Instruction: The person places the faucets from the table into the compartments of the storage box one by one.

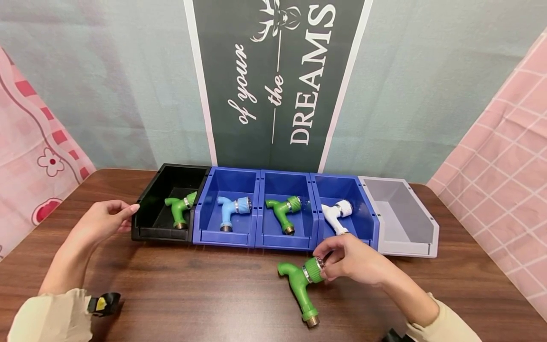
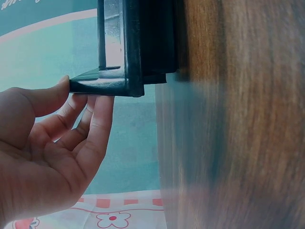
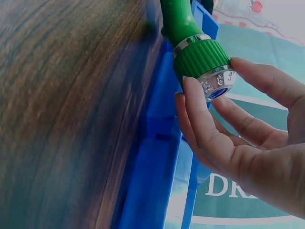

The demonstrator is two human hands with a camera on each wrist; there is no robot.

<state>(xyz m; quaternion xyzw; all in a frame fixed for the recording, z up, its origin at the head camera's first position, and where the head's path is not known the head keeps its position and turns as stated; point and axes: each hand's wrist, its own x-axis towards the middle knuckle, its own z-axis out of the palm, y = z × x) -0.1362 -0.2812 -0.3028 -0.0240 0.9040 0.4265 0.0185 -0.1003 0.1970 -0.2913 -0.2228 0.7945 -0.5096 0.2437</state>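
Observation:
My right hand [image 1: 356, 260] pinches the ribbed knob end of a green plastic tap [image 1: 300, 285] in front of the bins. In the right wrist view, thumb and fingertips sit around the silvery cap of that green tap [image 3: 200, 57]. At the far left, my left hand [image 1: 104, 221] grips the side wall of the black bin [image 1: 160, 233], thumb on the rim and fingers against the outside; the left wrist view shows this hold on the bin's edge [image 2: 107, 86]. Inside the black bin lies another green tap [image 1: 177, 212].
Three blue bins stand in the row: one holds a light-blue tap [image 1: 228, 212], the middle one a green tap [image 1: 282, 213], the right one a white tap [image 1: 335, 216]. A grey bin [image 1: 406, 248] ends the row on the right. Behind the wooden table [image 1: 192, 289] hangs a printed curtain [image 1: 406, 71].

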